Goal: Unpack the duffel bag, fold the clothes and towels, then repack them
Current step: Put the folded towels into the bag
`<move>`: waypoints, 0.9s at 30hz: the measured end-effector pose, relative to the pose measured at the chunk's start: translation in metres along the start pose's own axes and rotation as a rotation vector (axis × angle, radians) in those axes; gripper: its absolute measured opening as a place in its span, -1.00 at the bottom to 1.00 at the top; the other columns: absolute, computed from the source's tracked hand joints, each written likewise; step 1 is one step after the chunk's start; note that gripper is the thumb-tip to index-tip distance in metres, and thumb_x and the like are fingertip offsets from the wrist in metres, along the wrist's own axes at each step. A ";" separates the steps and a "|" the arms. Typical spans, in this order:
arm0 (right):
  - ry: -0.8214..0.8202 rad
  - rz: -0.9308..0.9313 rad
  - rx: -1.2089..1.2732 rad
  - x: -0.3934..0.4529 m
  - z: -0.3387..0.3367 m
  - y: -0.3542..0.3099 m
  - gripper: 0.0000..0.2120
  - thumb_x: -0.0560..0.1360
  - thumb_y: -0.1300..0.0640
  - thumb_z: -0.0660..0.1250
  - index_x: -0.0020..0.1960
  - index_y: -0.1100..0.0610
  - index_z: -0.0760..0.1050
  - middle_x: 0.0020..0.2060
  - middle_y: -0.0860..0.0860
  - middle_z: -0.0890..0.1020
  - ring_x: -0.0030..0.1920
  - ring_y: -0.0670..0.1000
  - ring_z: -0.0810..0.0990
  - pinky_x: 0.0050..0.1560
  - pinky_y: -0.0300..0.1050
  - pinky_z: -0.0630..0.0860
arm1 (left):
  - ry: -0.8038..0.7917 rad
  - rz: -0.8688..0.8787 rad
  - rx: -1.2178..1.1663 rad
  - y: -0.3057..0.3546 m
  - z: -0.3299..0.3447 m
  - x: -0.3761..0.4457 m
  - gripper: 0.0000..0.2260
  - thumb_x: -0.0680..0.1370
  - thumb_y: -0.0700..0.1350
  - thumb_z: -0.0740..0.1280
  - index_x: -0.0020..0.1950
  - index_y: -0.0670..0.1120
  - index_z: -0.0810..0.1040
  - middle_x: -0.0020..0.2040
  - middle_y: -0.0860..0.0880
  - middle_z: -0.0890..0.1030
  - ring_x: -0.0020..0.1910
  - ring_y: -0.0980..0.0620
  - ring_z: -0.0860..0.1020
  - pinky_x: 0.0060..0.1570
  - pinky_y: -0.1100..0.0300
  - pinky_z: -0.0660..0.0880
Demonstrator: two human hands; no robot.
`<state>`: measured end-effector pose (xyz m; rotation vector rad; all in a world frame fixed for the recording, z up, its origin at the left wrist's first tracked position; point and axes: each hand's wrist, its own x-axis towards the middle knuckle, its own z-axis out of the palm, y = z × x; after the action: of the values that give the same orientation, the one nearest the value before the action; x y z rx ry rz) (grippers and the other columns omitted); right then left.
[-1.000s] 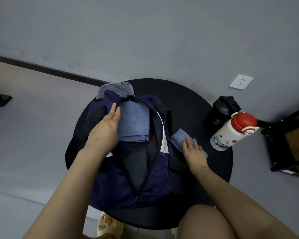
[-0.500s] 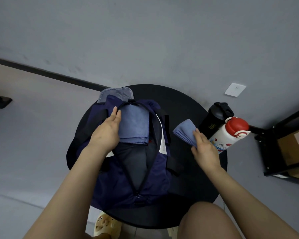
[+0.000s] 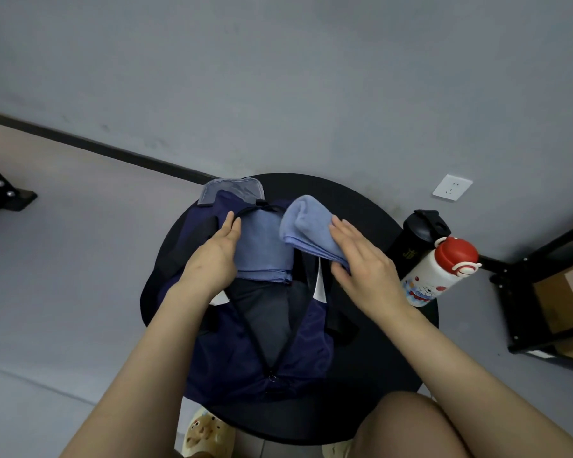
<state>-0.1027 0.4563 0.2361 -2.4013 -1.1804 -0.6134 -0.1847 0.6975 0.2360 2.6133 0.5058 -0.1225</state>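
A navy duffel bag point(image 3: 239, 355) lies unzipped on a round black table point(image 3: 377, 368). Inside its far end sits a folded blue towel point(image 3: 262, 246), with dark clothing point(image 3: 262, 312) below it. My left hand point(image 3: 212, 259) rests flat on the bag's left edge, fingers touching the folded towel. My right hand point(image 3: 361, 262) grips a second folded light-blue towel point(image 3: 308, 226) and holds it in the air over the bag's right rim, beside the packed towel.
A black bottle point(image 3: 417, 239) and a white bottle with a red cap point(image 3: 440, 272) stand at the table's right edge. A dark shelf with a cardboard box point(image 3: 566, 299) is at far right. A wall socket point(image 3: 452, 187) is behind.
My right hand picked the light-blue towel up from the table's right side and carried it left, up over the bag opening. The left hand stayed on the packed towel.
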 end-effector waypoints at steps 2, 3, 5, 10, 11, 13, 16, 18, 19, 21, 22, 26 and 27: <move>0.015 -0.072 0.051 0.012 0.002 -0.012 -0.53 0.45 0.23 0.20 0.36 0.23 0.37 0.35 0.10 0.47 0.35 0.07 0.45 0.28 -0.08 0.43 | -0.003 -0.005 -0.017 -0.003 -0.001 0.000 -0.23 0.44 -0.49 0.09 0.57 -0.04 -0.06 0.56 0.12 -0.17 0.31 -0.14 0.41 0.10 0.03 0.49; 0.008 -0.109 0.080 0.016 0.005 -0.016 -0.53 0.46 0.23 0.21 0.36 0.23 0.36 0.35 0.11 0.47 0.35 0.07 0.44 0.29 -0.09 0.41 | -0.004 -0.008 -0.024 -0.005 -0.002 0.000 -0.23 0.45 -0.48 0.09 0.57 -0.03 -0.06 0.56 0.12 -0.17 0.31 -0.14 0.40 0.11 0.02 0.49; -0.058 -0.187 0.113 0.021 0.014 -0.022 -0.48 0.44 0.26 0.29 0.38 0.23 0.33 0.36 0.12 0.46 0.36 0.09 0.43 0.32 -0.07 0.40 | -0.003 -0.010 -0.040 -0.008 -0.004 0.002 -0.22 0.45 -0.47 0.11 0.57 0.00 -0.06 0.56 0.13 -0.17 0.28 -0.12 0.42 0.08 0.03 0.50; -0.259 -0.234 0.069 0.033 0.042 -0.027 -0.36 0.29 0.35 0.46 0.35 0.26 0.42 0.34 0.12 0.48 0.30 0.12 0.50 0.23 -0.03 0.47 | 0.007 -0.026 -0.065 -0.015 -0.007 0.004 -0.24 0.46 -0.43 0.14 0.57 -0.01 -0.05 0.56 0.11 -0.16 0.25 -0.09 0.45 0.08 0.05 0.50; -0.277 -0.236 0.042 0.037 0.047 -0.025 -0.36 0.26 0.36 0.48 0.33 0.27 0.44 0.32 0.13 0.50 0.27 0.14 0.53 0.18 0.01 0.51 | 0.009 -0.039 -0.068 -0.016 -0.007 0.003 -0.24 0.45 -0.44 0.13 0.57 -0.02 -0.06 0.56 0.12 -0.16 0.28 -0.10 0.43 0.12 0.04 0.48; -0.316 -0.274 -0.009 0.044 0.057 -0.021 -0.35 0.20 0.38 0.51 0.28 0.30 0.48 0.27 0.16 0.54 0.21 0.17 0.57 0.11 0.06 0.55 | 0.015 -0.043 -0.073 -0.017 -0.007 0.003 -0.24 0.45 -0.46 0.11 0.57 -0.04 -0.06 0.56 0.12 -0.17 0.33 -0.12 0.38 0.18 0.03 0.45; -0.360 -0.344 -0.035 0.051 0.073 -0.023 -0.35 0.15 0.42 0.51 0.24 0.32 0.51 0.21 0.20 0.58 0.14 0.21 0.61 0.02 0.11 0.60 | 0.020 -0.019 -0.093 -0.015 -0.007 0.003 -0.24 0.45 -0.46 0.12 0.57 -0.05 -0.06 0.56 0.10 -0.16 0.39 -0.09 0.33 0.25 0.07 0.40; -0.385 -0.354 -0.029 0.057 0.083 -0.028 -0.35 0.15 0.43 0.50 0.25 0.32 0.50 0.21 0.20 0.57 0.14 0.22 0.61 0.00 0.12 0.61 | 0.028 -0.009 -0.094 -0.013 -0.007 0.002 -0.24 0.45 -0.46 0.12 0.57 -0.06 -0.06 0.56 0.10 -0.16 0.38 -0.08 0.35 0.23 0.09 0.41; -0.395 -0.350 -0.013 0.059 0.090 -0.030 -0.34 0.16 0.44 0.49 0.26 0.32 0.49 0.23 0.20 0.56 0.15 0.22 0.60 0.01 0.14 0.60 | 0.026 -0.010 -0.087 -0.012 -0.007 0.002 -0.24 0.45 -0.46 0.12 0.57 -0.06 -0.07 0.56 0.11 -0.17 0.36 -0.08 0.37 0.21 0.09 0.42; -0.447 -0.339 0.017 0.065 0.099 -0.034 -0.34 0.22 0.45 0.44 0.32 0.32 0.44 0.28 0.21 0.52 0.21 0.24 0.56 0.09 0.17 0.57 | 0.017 -0.019 -0.077 -0.011 -0.008 0.001 -0.23 0.45 -0.47 0.11 0.57 -0.05 -0.08 0.56 0.11 -0.19 0.33 -0.08 0.39 0.18 0.10 0.44; -0.491 -0.327 0.027 0.068 0.103 -0.034 -0.34 0.27 0.43 0.41 0.36 0.31 0.39 0.33 0.20 0.47 0.27 0.23 0.51 0.18 0.18 0.52 | 0.016 -0.022 -0.077 -0.012 -0.008 0.001 -0.23 0.44 -0.47 0.11 0.57 -0.05 -0.08 0.56 0.11 -0.19 0.33 -0.08 0.40 0.17 0.10 0.45; -0.556 -0.258 0.005 0.071 0.104 -0.030 -0.41 0.57 -0.03 0.22 0.52 0.13 0.16 0.51 0.02 0.22 0.51 0.05 0.17 0.51 -0.02 0.02 | 0.014 -0.027 -0.064 -0.012 -0.009 0.001 -0.23 0.45 -0.46 0.11 0.57 -0.05 -0.09 0.56 0.11 -0.19 0.30 -0.08 0.42 0.12 0.10 0.45; -0.505 -0.240 0.009 0.070 0.101 -0.030 -0.42 0.57 -0.13 0.14 0.50 0.11 0.21 0.49 0.01 0.27 0.50 0.03 0.19 0.50 -0.03 0.01 | 0.011 -0.027 -0.062 -0.012 -0.009 0.001 -0.23 0.44 -0.45 0.12 0.57 -0.04 -0.08 0.56 0.11 -0.20 0.29 -0.09 0.43 0.11 0.09 0.46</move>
<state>-0.0676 0.5711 0.1948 -2.5037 -1.6835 -0.0561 -0.1884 0.7118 0.2383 2.5489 0.5403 -0.0992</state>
